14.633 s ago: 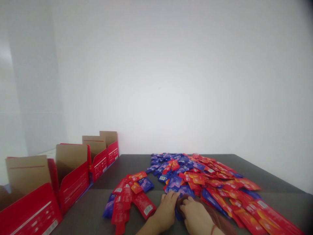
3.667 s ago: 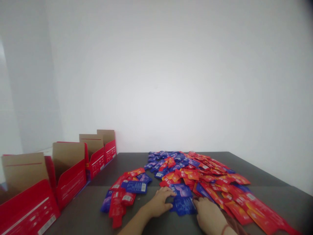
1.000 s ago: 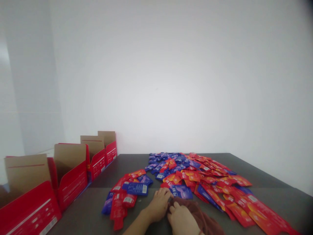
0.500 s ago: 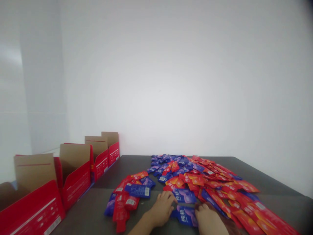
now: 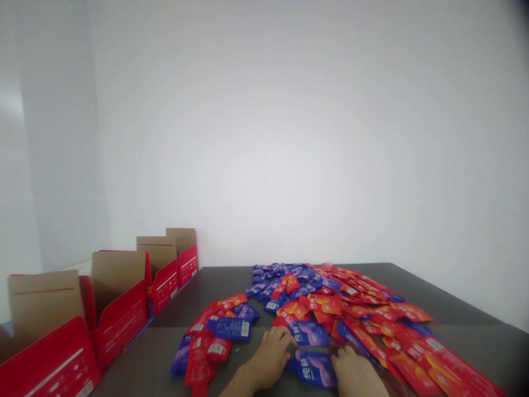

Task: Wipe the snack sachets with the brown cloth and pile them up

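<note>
Two blue pouches lie one beyond the other between my hands: a farther blue pouch (image 5: 311, 333) and a nearer blue pouch (image 5: 316, 368). My left hand (image 5: 270, 355) is closed at their left ends, its bent fingertips by the farther one and its thumb against the nearer one's narrow neck. At the right end of the nearer pouch, my right hand (image 5: 354, 370) has its fingers curled in on the edge. Part of its grip is hidden behind the back of the hand. Several red and orange pouches (image 5: 323, 304) lie just beyond.
A large heap of red pouches (image 5: 417, 355) spreads along the right, with blue pouches (image 5: 275, 284) at the back. A smaller mixed pile holds a blue pouch (image 5: 228, 328) left of my hands. Open red cartons (image 5: 124, 314) line the dark table's (image 5: 165, 336) left side.
The view has shifted slightly, so the cartons and the left pile appear a little farther left. Both hands stay at the two blue pouches, almost unmoved.
</note>
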### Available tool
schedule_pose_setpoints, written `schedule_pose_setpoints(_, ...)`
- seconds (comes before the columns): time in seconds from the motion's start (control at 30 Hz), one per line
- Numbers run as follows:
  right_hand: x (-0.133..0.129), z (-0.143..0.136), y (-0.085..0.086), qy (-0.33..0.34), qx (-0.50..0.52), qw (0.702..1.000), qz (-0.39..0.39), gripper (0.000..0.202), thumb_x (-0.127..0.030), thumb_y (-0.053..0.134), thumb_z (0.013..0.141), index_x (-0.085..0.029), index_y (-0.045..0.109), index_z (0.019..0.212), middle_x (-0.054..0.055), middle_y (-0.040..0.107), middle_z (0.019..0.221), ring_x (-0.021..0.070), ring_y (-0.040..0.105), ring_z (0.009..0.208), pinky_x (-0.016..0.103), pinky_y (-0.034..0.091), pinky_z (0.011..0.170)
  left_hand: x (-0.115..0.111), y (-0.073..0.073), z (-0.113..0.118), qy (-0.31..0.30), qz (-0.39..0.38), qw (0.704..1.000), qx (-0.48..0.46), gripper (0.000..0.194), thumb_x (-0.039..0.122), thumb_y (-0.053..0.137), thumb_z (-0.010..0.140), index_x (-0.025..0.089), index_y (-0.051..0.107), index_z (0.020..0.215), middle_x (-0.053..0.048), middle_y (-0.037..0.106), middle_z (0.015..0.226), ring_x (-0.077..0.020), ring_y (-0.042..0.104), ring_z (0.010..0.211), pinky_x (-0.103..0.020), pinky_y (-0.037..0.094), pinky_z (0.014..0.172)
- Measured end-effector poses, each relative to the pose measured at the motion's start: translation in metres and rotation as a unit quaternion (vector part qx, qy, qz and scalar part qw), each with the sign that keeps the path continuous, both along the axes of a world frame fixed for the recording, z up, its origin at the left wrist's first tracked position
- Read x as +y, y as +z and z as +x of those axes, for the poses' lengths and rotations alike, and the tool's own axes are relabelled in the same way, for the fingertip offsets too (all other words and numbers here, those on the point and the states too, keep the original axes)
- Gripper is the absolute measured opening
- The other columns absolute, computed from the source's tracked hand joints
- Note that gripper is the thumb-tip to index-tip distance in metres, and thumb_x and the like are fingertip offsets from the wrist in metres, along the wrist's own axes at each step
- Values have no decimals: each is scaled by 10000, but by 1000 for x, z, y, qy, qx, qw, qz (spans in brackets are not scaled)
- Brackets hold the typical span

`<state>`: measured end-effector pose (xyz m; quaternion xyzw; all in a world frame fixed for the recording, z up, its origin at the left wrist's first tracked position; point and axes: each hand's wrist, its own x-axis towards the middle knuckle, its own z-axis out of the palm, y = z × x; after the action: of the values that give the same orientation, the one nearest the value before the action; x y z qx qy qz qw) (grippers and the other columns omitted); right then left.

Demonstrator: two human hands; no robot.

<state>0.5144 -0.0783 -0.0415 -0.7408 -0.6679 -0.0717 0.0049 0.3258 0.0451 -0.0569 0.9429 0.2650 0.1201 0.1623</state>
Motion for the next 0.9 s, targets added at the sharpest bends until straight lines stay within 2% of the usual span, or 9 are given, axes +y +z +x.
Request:
schedule_pose_setpoints(0.13,7,-12,-1,-21,-26,999,-1,447,64,338,795,-60,720,993,213,690,1016,303,627,959,377,475,738,-2,3,0,1,-5,1000,1,393,102,483,806,305,482,1142,-15,447,1287,-218,370,1242,-404,275,1049)
schedule_pose_setpoints(0.3,16,-42,-9,11,-41,999,9,468,56,331,814,-57,677,1107,204,675,1070,286,606,986,370,462,756,-3,6,0,-2,-10,1000,11,392,105,468,807,304,485,1144,-22,445,1308,-217,364,1257,-418,270,1060)
schedule_pose_setpoints(0.43,7,-26,-25,56,-33,997,36,488,40,353,813,-121,669,1147,164,679,1108,266,611,999,344,487,753,-3,7,0,2,-10,1000,16,395,110,469,804,303,499,1147,-23,450,1316,-211,359,1262,-414,273,1063)
schedule_pose_setpoints(0.53,-1,-4,-36,47,-39,997,43,495,62,351,787,-120,691,1098,163,695,1056,268,633,958,341,507,725,-2,7,0,7,-14,1000,13,422,97,474,795,307,501,1161,-20,449,1318,-205,351,1270,-408,264,1069)
schedule_pose_setpoints(0.63,1,0,-37,33,-51,997,49,470,81,349,767,-87,717,1007,178,704,968,275,646,900,342,511,674,-2,6,1,8,-11,1000,10,437,84,469,793,308,497,1167,-18,451,1313,-202,357,1266,-404,266,1065)
schedule_pose_setpoints(0.73,14,-20,-35,34,-55,996,63,423,74,369,777,-72,720,964,194,698,941,280,637,889,352,503,665,-1,4,2,5,-4,1000,4,441,69,462,787,308,496,1156,-15,457,1303,-198,365,1257,-392,277,1056)
schedule_pose_setpoints(0.9,35,-62,-46,77,-44,993,76,431,41,395,809,-91,679,1105,195,686,1027,259,621,916,355,499,716,2,-2,3,0,12,1000,4,419,75,456,796,295,496,1150,-22,463,1293,-203,374,1241,-375,293,1044)
